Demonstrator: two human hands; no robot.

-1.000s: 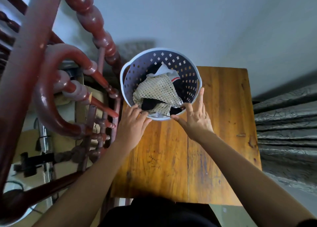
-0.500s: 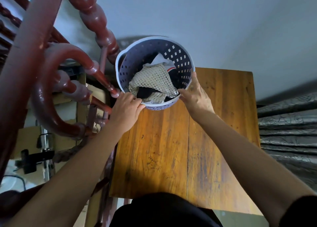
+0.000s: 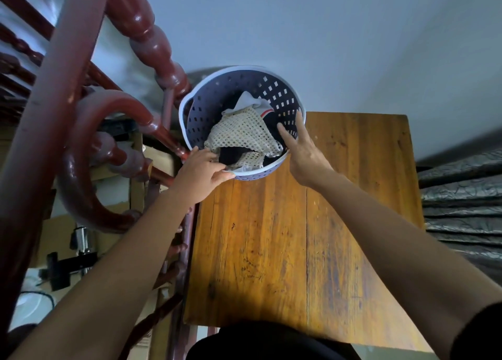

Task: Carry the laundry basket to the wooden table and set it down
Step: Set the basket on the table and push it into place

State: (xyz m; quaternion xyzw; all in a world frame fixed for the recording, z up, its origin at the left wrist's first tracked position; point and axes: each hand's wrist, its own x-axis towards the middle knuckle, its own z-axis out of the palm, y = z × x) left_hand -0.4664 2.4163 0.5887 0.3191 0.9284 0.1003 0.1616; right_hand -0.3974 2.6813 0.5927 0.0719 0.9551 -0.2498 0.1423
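Note:
A round lilac laundry basket with a white rim and square holes sits at the far left corner of the wooden table, tilted toward me. Inside lie a cream mesh cloth, dark clothes and a white piece. My left hand grips the near rim, thumb on the edge and fingers inside. My right hand holds the right side of the rim, fingers spread inside the wall.
A dark red turned-wood stair railing with a curled end stands close to the table's left side and the basket. A grey-white wall is behind. Dark crinkled fabric lies to the right of the table.
The basket has shifted toward the far left corner of the table and tilted toward me. Both hands went from spread fingers at the rim to holding the rim.

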